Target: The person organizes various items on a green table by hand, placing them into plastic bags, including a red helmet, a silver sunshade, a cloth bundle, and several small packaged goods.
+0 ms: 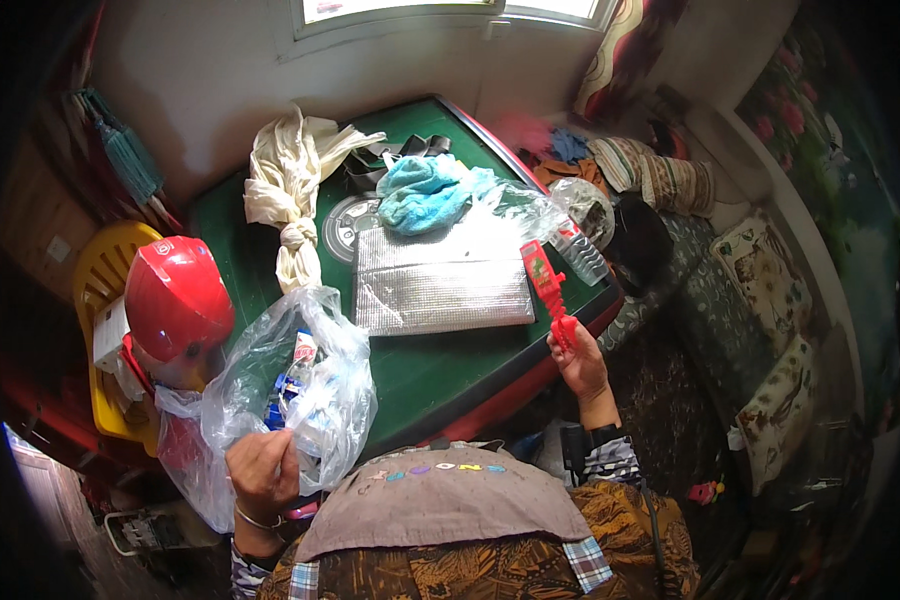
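My left hand point(262, 472) pinches the rim of a clear plastic bag point(232, 385) at the table's near left corner. Inside the bag lie blue and white items, one of them a small bottle-like piece with a red and white label point(305, 347). My right hand point(582, 368) is closed on the lower end of a red plastic piece point(542, 275) with a printed label; its kind is unclear. The piece points up and away, past the right corner of a silver foil-covered slab point(440, 285) on the green table point(410, 385).
Knotted cream cloth point(295, 215), turquoise cloth point(425, 190), black straps point(370, 165) and a clear plastic cup point(580, 255) lie on the table. A red helmet point(178, 298) rests on a yellow chair point(105, 385) at left. A cushioned sofa point(685, 275) stands at right.
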